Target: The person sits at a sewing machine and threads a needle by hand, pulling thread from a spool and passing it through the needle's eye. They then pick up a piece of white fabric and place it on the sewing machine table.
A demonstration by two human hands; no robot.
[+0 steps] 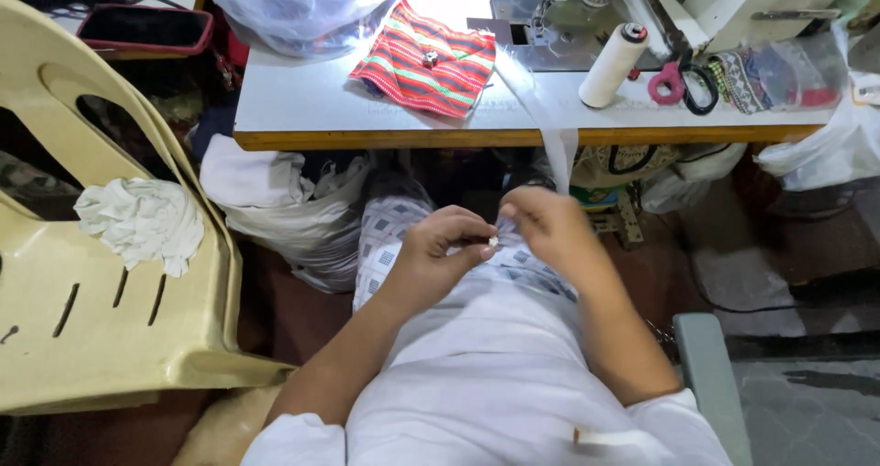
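Down in the lap, both hands are bunched together right over the knees: the left hand (438,251) has thumb and forefinger pressed together on a tiny white piece (493,242), too small to tell what it actually is, and the right hand (541,223) is curled in from the other side with its fingertips pinching the lower end of a white strip (550,127) of fabric just beside that piece. The strip runs up from the fingers, over the table edge and onto the sewing table (302,95). The hands sit above checked blue-and-white trousers (390,237), well below the tabletop. Off to the left there's a cream plastic chair (101,338) with a crumpled white cloth (142,220) on its seat, and a white bag (275,196) stuffed under the table. Up on the table, a red, green and white striped cloth (426,58) lies flat with a small metal bit on top, next to a big clear bag (302,8) of scraps. Further right a white thread cone (612,65) lies tipped over near pink-handled scissors (676,67), and the sewing machine (642,8) sits at the far back edge.
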